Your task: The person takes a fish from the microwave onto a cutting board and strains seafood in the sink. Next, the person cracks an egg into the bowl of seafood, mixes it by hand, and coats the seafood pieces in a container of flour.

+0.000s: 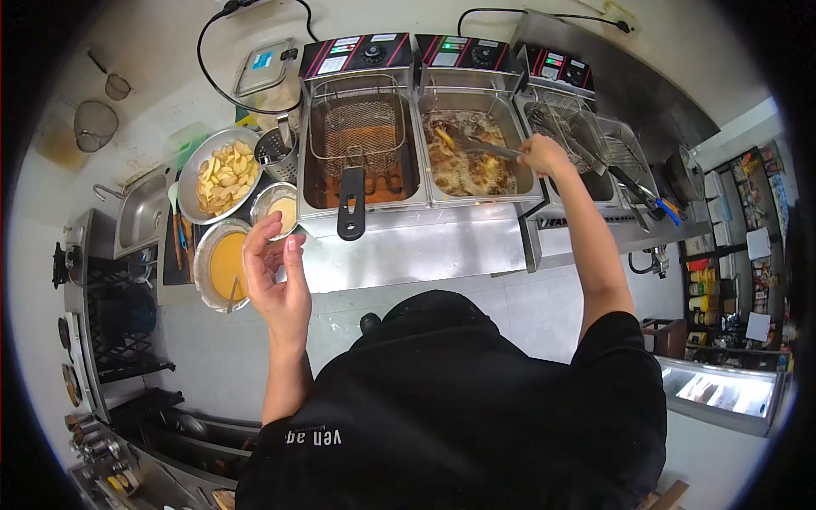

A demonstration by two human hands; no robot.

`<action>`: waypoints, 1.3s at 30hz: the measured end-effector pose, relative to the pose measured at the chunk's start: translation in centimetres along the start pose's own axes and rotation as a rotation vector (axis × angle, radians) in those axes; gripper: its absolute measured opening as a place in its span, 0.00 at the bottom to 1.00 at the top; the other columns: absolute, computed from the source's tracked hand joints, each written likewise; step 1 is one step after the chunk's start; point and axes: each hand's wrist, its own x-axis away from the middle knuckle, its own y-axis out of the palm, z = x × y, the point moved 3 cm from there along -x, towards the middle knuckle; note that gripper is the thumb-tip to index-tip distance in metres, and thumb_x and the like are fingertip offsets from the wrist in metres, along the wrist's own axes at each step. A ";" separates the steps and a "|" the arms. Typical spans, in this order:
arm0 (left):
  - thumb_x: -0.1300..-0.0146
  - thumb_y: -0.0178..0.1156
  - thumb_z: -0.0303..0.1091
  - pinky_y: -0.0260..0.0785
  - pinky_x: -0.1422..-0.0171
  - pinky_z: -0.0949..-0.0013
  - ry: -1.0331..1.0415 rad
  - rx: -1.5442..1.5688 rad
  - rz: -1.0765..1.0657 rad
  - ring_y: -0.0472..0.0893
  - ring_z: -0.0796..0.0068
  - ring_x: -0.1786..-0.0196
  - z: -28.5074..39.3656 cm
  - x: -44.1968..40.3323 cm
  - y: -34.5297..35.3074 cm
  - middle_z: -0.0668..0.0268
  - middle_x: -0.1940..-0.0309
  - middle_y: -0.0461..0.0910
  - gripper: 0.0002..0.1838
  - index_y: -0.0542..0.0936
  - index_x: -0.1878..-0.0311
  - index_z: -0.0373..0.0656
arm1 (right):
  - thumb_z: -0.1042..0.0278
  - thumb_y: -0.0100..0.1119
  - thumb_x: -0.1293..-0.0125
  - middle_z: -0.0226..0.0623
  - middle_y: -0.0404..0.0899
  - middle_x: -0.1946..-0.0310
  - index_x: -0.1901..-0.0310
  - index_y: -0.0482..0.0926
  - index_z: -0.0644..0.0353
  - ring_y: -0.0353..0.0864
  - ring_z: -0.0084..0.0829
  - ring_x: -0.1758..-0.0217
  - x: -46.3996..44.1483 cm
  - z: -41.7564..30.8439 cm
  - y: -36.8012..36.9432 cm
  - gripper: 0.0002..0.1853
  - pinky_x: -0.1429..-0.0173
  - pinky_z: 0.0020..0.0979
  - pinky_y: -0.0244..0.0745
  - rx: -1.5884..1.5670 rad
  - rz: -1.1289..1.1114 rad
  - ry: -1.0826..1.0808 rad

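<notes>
My right hand [544,155] is closed around the handle end of dark tongs [501,150]. Their far end reaches into the bubbling oil of the middle fryer [484,204], where browned pieces and a yellow wedge [444,136] float. The tips are hard to make out in the foam. My left hand [279,272] is raised in the air, fingers apart and slightly curled, with nothing in it. In the view it overlaps the edge of a bowl of yellow batter [225,262] with a spoon handle in it. Beyond its fingertips is a small bowl of pale powder [283,206].
A wire basket [357,127] with a black handle [352,204] sits over the left fryer. Potato wedges [228,177] fill a metal bowl near a perforated canister [276,153]. Another fryer basket [569,127] and a blue-and-orange-handled tool [667,211] are at right.
</notes>
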 end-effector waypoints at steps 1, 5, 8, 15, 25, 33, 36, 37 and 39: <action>0.37 0.53 0.21 0.75 0.59 0.74 -0.007 0.009 0.027 0.81 0.71 0.61 -0.2 0.0 -0.4 0.53 0.47 0.71 0.13 0.69 0.50 0.34 | 0.59 0.65 0.47 0.42 0.82 0.72 0.53 0.81 0.56 0.81 0.33 0.78 0.5 0.3 0.0 0.19 0.63 0.34 0.75 0.005 -0.052 0.017; 0.37 0.53 0.21 0.75 0.59 0.75 -0.004 -0.012 0.058 0.81 0.71 0.61 0.1 0.2 -1.1 0.53 0.47 0.71 0.13 0.69 0.50 0.33 | 0.58 0.64 0.46 0.42 0.82 0.74 0.59 0.82 0.54 0.83 0.36 0.71 2.8 -0.4 0.7 0.14 0.61 0.36 0.76 0.072 -0.053 0.024; 0.37 0.53 0.21 0.75 0.59 0.75 0.002 -0.033 0.050 0.81 0.71 0.61 0.2 0.2 -0.9 0.53 0.47 0.71 0.13 0.70 0.50 0.33 | 0.59 0.64 0.46 0.46 0.82 0.67 0.59 0.82 0.53 0.83 0.40 0.61 2.4 -0.2 2.6 0.14 0.56 0.38 0.76 0.223 0.098 -0.111; 0.37 0.54 0.21 0.75 0.58 0.74 -0.009 -0.021 0.030 0.81 0.71 0.61 0.7 0.0 0.3 0.53 0.47 0.71 0.13 0.70 0.50 0.33 | 0.61 0.63 0.44 0.43 0.82 0.65 0.61 0.83 0.54 0.83 0.40 0.63 -0.1 0.9 4.7 0.11 0.59 0.38 0.77 0.264 0.222 -0.136; 0.34 0.51 0.24 0.75 0.55 0.74 -0.015 -0.054 -0.024 0.80 0.73 0.59 0.7 0.1 1.0 0.53 0.44 0.71 0.12 0.68 0.48 0.34 | 0.68 0.54 0.37 0.33 0.79 0.77 0.63 0.79 0.63 0.68 0.20 0.86 1.0 6.2 0.6 0.08 0.84 0.23 0.64 -0.678 -0.438 0.136; 0.37 0.54 0.22 0.74 0.58 0.75 -0.048 -0.006 0.021 0.81 0.74 0.61 0.7 0.0 1.4 0.55 0.47 0.71 0.13 0.70 0.50 0.34 | 0.65 0.52 0.35 0.38 0.78 0.79 0.67 0.77 0.67 0.66 0.21 0.89 5.0 9.8 -1.4 0.12 0.86 0.25 0.63 -0.660 -0.446 0.273; 0.37 0.54 0.22 0.75 0.58 0.75 -0.049 -0.018 0.008 0.81 0.74 0.62 0.9 -0.1 1.9 0.55 0.47 0.72 0.13 0.70 0.50 0.34 | 0.65 0.54 0.36 0.38 0.77 0.81 0.66 0.78 0.69 0.67 0.22 0.89 7.4 8.9 -3.7 0.13 0.86 0.25 0.64 -0.521 -0.344 0.268; 0.37 0.54 0.22 0.75 0.58 0.75 -0.051 -0.017 0.005 0.81 0.74 0.62 0.9 -0.2 2.2 0.55 0.47 0.72 0.13 0.69 0.49 0.34 | 0.64 0.54 0.36 0.38 0.78 0.81 0.64 0.78 0.69 0.68 0.23 0.88 7.7 9.1 -4.2 0.14 0.87 0.26 0.64 -0.442 -0.307 0.229; 0.37 0.54 0.22 0.75 0.59 0.75 -0.055 -0.014 0.003 0.81 0.74 0.62 0.7 -0.3 2.7 0.55 0.48 0.72 0.13 0.70 0.49 0.34 | 0.63 0.55 0.37 0.38 0.78 0.80 0.64 0.79 0.69 0.69 0.23 0.88 8.9 7.7 -5.1 0.14 0.86 0.27 0.64 -0.408 -0.249 0.184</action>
